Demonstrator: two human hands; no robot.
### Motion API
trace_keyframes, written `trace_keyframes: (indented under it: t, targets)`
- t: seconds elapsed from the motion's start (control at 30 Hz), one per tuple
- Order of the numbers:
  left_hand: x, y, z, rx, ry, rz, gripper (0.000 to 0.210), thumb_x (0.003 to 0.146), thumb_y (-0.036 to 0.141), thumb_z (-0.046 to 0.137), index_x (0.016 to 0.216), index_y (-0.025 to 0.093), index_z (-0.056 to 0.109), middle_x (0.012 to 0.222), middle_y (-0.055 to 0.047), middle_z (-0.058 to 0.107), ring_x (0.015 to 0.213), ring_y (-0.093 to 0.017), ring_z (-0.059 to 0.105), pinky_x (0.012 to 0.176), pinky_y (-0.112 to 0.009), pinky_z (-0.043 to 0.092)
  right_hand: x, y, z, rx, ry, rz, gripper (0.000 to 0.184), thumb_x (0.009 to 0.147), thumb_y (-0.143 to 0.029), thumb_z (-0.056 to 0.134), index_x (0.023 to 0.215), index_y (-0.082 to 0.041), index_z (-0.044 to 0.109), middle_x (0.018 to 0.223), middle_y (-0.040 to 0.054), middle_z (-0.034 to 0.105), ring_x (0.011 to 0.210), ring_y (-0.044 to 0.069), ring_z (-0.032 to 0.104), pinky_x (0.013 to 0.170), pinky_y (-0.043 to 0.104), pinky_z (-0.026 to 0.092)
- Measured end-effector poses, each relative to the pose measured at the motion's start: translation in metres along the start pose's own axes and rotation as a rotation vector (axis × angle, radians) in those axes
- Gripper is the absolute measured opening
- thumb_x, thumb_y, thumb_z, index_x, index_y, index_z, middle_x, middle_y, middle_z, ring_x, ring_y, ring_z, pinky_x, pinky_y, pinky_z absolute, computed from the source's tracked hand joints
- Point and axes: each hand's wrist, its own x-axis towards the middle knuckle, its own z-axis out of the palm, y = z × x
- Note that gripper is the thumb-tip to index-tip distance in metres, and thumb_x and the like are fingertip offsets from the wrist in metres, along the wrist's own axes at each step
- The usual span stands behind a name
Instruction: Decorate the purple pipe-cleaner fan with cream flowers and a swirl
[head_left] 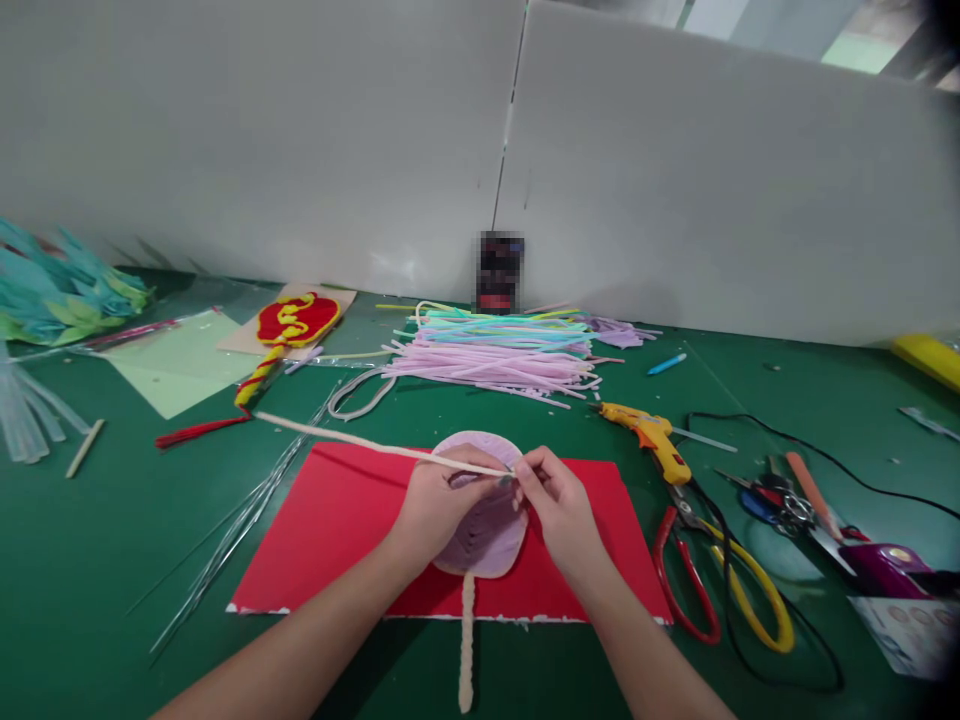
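Observation:
A cream pipe cleaner (360, 440) runs from the upper left into my fingers, its end pinched between both hands. My left hand (442, 500) is closed on it near the tip, and my right hand (551, 490) pinches the very end. Below them lies a lilac round fan (487, 540) with a pale edge and a twisted cream handle (466, 640) pointing toward me. The fan rests on a red board (352, 530) with a worn white front edge. My fingers hide part of the fan's upper half.
Behind the board lies a bundle of pastel pipe cleaners (495, 360). A red and yellow fan (296, 322) is at the back left, near thin wires (240, 520). To the right are a yellow glue gun (649, 435), pliers (686, 570), scissors (787, 510) and a black cord (810, 445).

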Motion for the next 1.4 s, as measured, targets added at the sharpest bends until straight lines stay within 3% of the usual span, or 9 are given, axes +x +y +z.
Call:
trace_keyframes:
  t: [0.5, 0.9, 1.13, 1.4]
  targets:
    - [-0.0066, 0.0029, 0.0039, 0.052, -0.016, 0.029, 0.011, 0.076, 0.024, 0.059, 0.075, 0.018, 0.069, 0.079, -0.002, 0.07, 0.078, -0.017, 0.063, 0.074, -0.026, 0.049, -0.0007, 0.001, 0.0019, 0.044, 0.056, 0.023, 0.026, 0.083, -0.043, 0.05, 0.071, -0.02, 0.046, 0.054, -0.0064, 0.045, 0.045, 0.008, 0.042, 0.044, 0.02, 0.035]
    - [-0.0057, 0.0032, 0.003, 0.091, 0.04, 0.104, 0.008, 0.073, 0.018, 0.061, 0.066, 0.019, 0.067, 0.069, 0.0, 0.068, 0.07, -0.016, 0.061, 0.07, -0.025, 0.048, -0.0014, 0.001, 0.0003, -0.096, 0.021, -0.045, 0.024, 0.086, -0.04, 0.045, 0.072, -0.02, 0.045, 0.058, -0.0054, 0.043, 0.052, 0.009, 0.044, 0.051, 0.021, 0.036]
    - [-0.0051, 0.0026, 0.0046, 0.063, 0.05, 0.047, 0.009, 0.071, 0.015, 0.061, 0.066, 0.019, 0.067, 0.069, 0.0, 0.068, 0.071, -0.014, 0.062, 0.069, -0.023, 0.047, -0.0017, 0.0009, 0.0017, -0.165, 0.059, -0.095, 0.023, 0.087, -0.037, 0.044, 0.072, -0.02, 0.045, 0.06, -0.0051, 0.042, 0.055, 0.01, 0.044, 0.054, 0.021, 0.035]
    - [-0.0037, 0.0057, 0.006, 0.062, 0.081, 0.037, 0.008, 0.068, 0.017, 0.062, 0.063, 0.018, 0.067, 0.066, 0.0, 0.068, 0.067, -0.015, 0.062, 0.067, -0.024, 0.048, -0.0032, 0.0035, 0.0038, -0.133, 0.075, -0.059, 0.024, 0.087, -0.039, 0.044, 0.073, -0.021, 0.045, 0.058, -0.0056, 0.042, 0.053, 0.01, 0.043, 0.053, 0.022, 0.035]
